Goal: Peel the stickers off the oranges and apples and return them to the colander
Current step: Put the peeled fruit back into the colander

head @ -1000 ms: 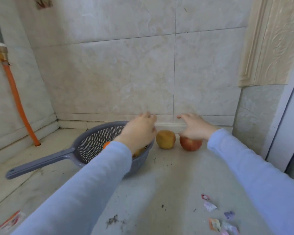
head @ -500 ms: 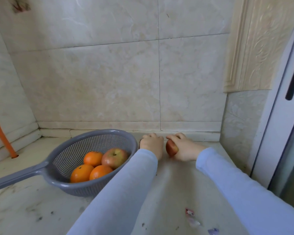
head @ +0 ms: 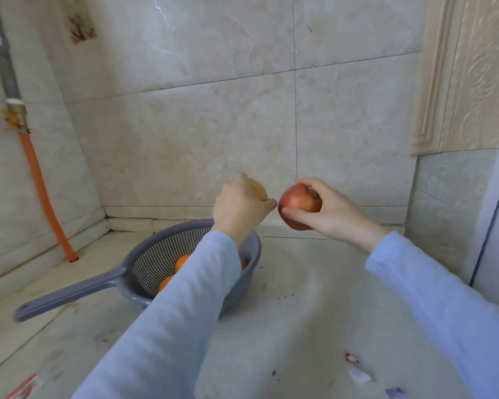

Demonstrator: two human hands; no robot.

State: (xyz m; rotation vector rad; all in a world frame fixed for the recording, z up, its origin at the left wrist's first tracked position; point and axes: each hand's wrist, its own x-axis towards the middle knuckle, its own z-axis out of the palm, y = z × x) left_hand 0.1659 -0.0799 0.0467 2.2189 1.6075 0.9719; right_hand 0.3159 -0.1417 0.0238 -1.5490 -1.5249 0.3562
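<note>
My right hand [head: 329, 214] is wrapped around a red apple [head: 298, 205], thumb across its near side and fingers curled over the top, holding it up in the air in front of the far wall. My left hand [head: 239, 208] is closed around a yellowish apple [head: 258, 190], most of it hidden behind my knuckles, only its upper right edge showing. The two apples are just beside each other, my left fingertips nearly meeting the red one. Both are lifted clear of the counter [head: 300, 298].

Below my left wrist sits the grey colander [head: 252, 254], its long handle pointing to the near left. Inside it I can see parts of oranges [head: 182, 262], mostly covered by my pale blue sleeve [head: 185, 312].

On the counter at the near right lie a few peeled stickers [head: 357, 375]. An orange hose [head: 41, 191] runs down the left wall.
</note>
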